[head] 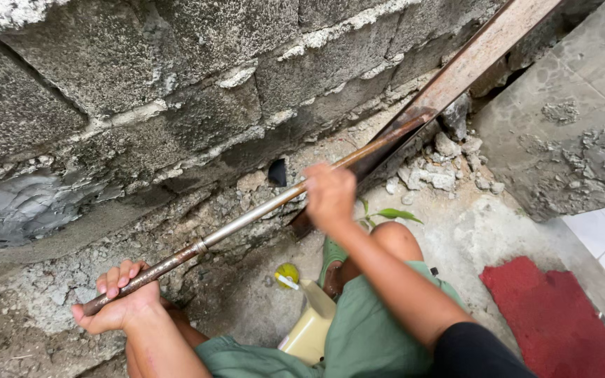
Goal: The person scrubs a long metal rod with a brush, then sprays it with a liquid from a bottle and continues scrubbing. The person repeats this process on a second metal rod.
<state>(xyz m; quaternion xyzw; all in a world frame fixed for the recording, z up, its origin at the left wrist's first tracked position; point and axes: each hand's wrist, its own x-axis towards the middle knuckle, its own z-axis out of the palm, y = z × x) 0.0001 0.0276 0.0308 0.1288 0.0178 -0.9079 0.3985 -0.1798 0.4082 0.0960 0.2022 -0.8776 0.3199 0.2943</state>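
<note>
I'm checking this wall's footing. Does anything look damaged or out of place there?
Yes. Broken rubble lies heaped in the corner at the block wall base, and a dark hole gapes low in the wall. Both hands, left and right, hold a rusty pipe.

rusty brown pipe (246, 220), red mat (551, 318)

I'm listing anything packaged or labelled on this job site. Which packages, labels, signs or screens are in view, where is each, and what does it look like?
Plastic container: on the ground between the person's knees, boxy, pale cream-yellow, no label visible.
Small round yellow-green object with a white piece: just above the container, near the foot; what it is cannot be told.
No signs, screens or readable labels show.
The left hand and right hand grip a long metal pipe, which bears no label.
</note>
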